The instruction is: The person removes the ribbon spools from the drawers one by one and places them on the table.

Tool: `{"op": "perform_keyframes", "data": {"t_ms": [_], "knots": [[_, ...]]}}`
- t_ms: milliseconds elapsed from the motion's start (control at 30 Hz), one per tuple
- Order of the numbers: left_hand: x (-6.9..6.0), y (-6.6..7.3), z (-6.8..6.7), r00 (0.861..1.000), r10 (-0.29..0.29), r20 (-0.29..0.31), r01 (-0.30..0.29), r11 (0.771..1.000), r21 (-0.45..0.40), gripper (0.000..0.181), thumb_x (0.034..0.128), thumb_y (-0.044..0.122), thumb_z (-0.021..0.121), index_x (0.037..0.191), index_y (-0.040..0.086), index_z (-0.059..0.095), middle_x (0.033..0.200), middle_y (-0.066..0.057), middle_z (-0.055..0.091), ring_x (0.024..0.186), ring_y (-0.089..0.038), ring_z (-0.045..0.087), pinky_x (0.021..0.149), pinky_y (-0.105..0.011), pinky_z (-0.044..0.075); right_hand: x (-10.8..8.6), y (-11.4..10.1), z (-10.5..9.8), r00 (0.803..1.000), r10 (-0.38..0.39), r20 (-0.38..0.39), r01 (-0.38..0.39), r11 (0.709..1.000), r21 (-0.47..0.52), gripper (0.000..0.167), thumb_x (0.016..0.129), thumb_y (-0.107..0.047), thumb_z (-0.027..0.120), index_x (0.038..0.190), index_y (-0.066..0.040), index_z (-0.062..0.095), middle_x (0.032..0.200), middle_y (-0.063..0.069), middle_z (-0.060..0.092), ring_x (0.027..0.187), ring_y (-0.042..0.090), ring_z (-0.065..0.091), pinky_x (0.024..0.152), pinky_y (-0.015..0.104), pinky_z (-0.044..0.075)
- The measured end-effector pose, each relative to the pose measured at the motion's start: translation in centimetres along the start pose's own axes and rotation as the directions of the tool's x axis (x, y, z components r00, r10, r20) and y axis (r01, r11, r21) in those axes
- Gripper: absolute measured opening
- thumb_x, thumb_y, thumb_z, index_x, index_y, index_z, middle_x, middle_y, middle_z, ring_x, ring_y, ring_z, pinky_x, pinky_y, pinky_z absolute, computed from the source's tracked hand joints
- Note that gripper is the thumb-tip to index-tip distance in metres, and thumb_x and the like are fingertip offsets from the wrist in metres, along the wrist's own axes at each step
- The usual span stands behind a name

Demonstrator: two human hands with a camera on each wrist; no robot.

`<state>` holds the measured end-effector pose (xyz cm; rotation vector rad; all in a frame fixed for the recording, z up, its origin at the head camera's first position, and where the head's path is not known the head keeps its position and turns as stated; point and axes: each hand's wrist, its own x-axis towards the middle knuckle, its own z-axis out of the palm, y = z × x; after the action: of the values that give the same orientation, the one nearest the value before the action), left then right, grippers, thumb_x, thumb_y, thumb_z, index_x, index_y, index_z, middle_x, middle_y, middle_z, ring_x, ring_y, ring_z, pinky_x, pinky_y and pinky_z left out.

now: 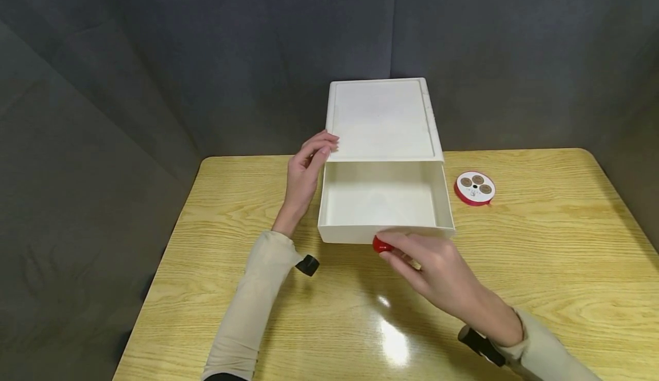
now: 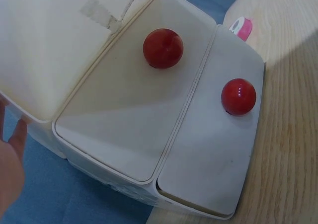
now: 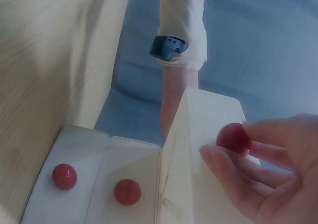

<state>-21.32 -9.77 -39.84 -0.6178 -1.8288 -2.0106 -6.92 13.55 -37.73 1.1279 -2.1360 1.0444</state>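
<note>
A white drawer cabinet (image 1: 381, 118) stands at the table's back edge, its top drawer (image 1: 381, 209) pulled out and showing a bare inside. My right hand (image 1: 435, 266) pinches the red knob (image 1: 381, 244) on that drawer's front between thumb and fingers. At the cabinet's upper left front corner, my left hand (image 1: 306, 169) rests its fingers against the edge. Below the pulled-out drawer, the left wrist view shows a middle drawer front with a red knob (image 2: 163, 48) and a lower one with another red knob (image 2: 239, 96). Both lower drawers look closed or nearly so.
A ribbon spool (image 1: 475, 187) with a white face and red ribbon lies on the wooden table (image 1: 540, 243), right of the cabinet. Dark grey cloth (image 1: 247, 66) hangs behind the table and along its sides.
</note>
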Motion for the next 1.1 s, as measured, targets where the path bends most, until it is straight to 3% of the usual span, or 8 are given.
{"op": "perform_keyframes", "data": {"t_ms": [200,300,467,1100], "knots": [[0.0,0.0,0.1,1.0,0.009,-0.001,-0.009,1.0,-0.019,0.019,0.1034,0.0,0.055,0.102,-0.017,0.065,0.116,0.008,0.069,0.137,-0.024,0.051,0.121,-0.04,0.035,0.7,1.0,0.3,0.999,0.02,-0.043,-0.019,1.0,0.018,0.033,0.107,-0.024,0.059,0.108,0.004,0.076,0.098,0.013,0.077,0.07,0.014,0.071,0.059,0.015,0.058],[0.0,0.1,0.1,1.0,0.008,-0.004,-0.008,1.0,-0.024,0.019,0.1033,0.0,0.055,0.102,-0.016,0.065,0.116,0.007,0.069,0.138,-0.024,0.051,0.121,-0.04,0.035,1.2,2.0,0.5,0.998,0.051,-0.046,-0.051,0.999,0.004,0.019,0.097,-0.01,0.071,0.109,0.004,0.076,0.098,0.012,0.078,0.067,0.011,0.068,0.056,0.016,0.056],[0.0,-0.1,0.1,1.0,0.02,-0.004,-0.02,0.999,-0.038,0.019,0.1037,-0.001,0.055,0.101,-0.017,0.065,0.116,0.005,0.069,0.137,-0.025,0.051,0.121,-0.04,0.035,2.3,3.6,0.7,0.992,0.118,-0.05,-0.119,0.993,-0.017,0.026,0.081,0.009,0.08,0.107,0.003,0.077,0.095,0.011,0.078,0.067,0.012,0.07,0.056,0.02,0.057],[0.0,-0.1,0.5,0.999,0.034,-0.007,-0.035,0.998,-0.051,0.02,0.1033,0.0,0.055,0.101,-0.018,0.065,0.115,0.008,0.069,0.139,-0.025,0.05,0.122,-0.041,0.034,4.6,6.7,0.8,0.973,0.221,-0.068,-0.224,0.973,-0.047,0.017,0.089,0.004,0.075,0.106,0.004,0.077,0.084,0.014,0.076,0.064,0.019,0.07,0.057,0.04,0.062]]}}
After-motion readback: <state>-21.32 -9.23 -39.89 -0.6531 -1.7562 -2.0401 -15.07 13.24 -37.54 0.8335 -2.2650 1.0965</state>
